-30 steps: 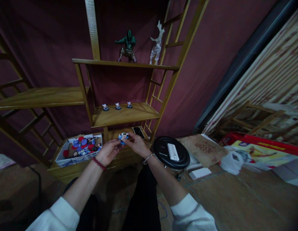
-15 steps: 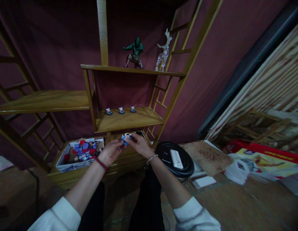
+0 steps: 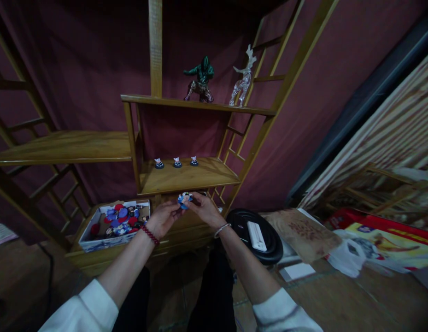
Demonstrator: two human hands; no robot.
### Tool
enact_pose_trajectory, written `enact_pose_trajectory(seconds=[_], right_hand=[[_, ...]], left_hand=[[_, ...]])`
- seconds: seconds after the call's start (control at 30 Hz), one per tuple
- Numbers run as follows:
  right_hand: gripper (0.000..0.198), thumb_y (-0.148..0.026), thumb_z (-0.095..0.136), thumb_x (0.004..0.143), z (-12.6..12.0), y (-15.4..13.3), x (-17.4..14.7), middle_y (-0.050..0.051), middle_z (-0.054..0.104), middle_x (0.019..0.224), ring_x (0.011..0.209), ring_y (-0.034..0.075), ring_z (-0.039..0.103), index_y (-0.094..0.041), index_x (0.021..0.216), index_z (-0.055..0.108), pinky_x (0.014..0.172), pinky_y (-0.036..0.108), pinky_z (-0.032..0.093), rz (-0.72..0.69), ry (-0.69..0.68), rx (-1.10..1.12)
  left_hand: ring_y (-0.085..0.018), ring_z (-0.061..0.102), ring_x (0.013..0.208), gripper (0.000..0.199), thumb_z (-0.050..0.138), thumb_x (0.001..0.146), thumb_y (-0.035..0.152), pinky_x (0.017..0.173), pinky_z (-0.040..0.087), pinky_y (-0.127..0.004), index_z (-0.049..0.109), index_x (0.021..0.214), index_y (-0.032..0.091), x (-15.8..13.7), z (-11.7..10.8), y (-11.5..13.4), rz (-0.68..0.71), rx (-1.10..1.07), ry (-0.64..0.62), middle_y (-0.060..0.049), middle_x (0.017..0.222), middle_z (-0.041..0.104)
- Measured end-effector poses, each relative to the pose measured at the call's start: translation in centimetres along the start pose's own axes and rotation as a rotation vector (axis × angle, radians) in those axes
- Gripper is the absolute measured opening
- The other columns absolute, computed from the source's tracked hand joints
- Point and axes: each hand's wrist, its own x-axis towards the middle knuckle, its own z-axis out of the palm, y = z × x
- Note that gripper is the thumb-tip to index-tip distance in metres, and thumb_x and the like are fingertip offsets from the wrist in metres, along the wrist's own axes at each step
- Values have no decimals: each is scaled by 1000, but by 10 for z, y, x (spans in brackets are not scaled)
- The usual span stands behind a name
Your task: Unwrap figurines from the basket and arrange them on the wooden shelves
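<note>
A small blue-and-white figurine (image 3: 184, 199) is held between both hands, just below the front edge of the lower shelf (image 3: 189, 179). My left hand (image 3: 164, 218) grips it from the left, and my right hand (image 3: 205, 210) pinches it from the right. Behind it, on that shelf, three small white-and-black figurines stand in a row: a left one (image 3: 159, 163), a middle one (image 3: 177, 162) and a right one (image 3: 194, 161). Left of my hands, a shallow white box (image 3: 108, 244) holds several red and blue figurines (image 3: 122, 214), jumbled together.
Above stand a green crouching statue (image 3: 201, 78) and a clear deer statue (image 3: 242, 80) on the upper shelf (image 3: 214, 105). To the right are a round black object (image 3: 239, 230) with a white case (image 3: 256, 236) on it, a plastic bag (image 3: 348, 256) and a red-and-yellow box (image 3: 379, 237).
The view has shifted slightly, so the shelves appear a little further right and lower. Both hands keep hold of the blue-and-white figurine, with little visible change in grip.
</note>
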Motion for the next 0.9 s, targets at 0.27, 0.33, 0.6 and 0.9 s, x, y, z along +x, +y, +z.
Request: enact_pose_trajectory(seconds=[0.27,0.33,0.6,0.9], right_hand=[[28,-39,60,71,-9,-4,13,1,65,88,84,15,58,-19,90,61,80,29,44,-26,30,38],[28,-39,60,71,-13,-6,16,1,65,89,84,15,58,-19,91,61,80,29,45,-26,34,35],[27,-37,60,71,-24,-2,25,1,64,92,87,15,58,-20,92,61,82,30,44,-53,26,57],[28,-35,64,66,-30,2,35,2,66,88,83,15,60,-19,88,62,80,31,46,8,64,158]], left_hand=[[-10,59,65,13,54,70,-1,67,49,-23,61,65,9,10,10,7,45,3,22,-6,70,63],[-10,58,64,12,55,70,0,67,49,-23,61,66,9,13,13,8,52,10,12,-6,71,64],[-10,58,63,14,52,70,-1,65,49,-23,60,66,9,23,23,16,61,46,2,-5,69,63],[-10,58,63,17,51,70,-2,67,48,-23,60,64,10,37,33,19,70,88,8,-5,66,63]])
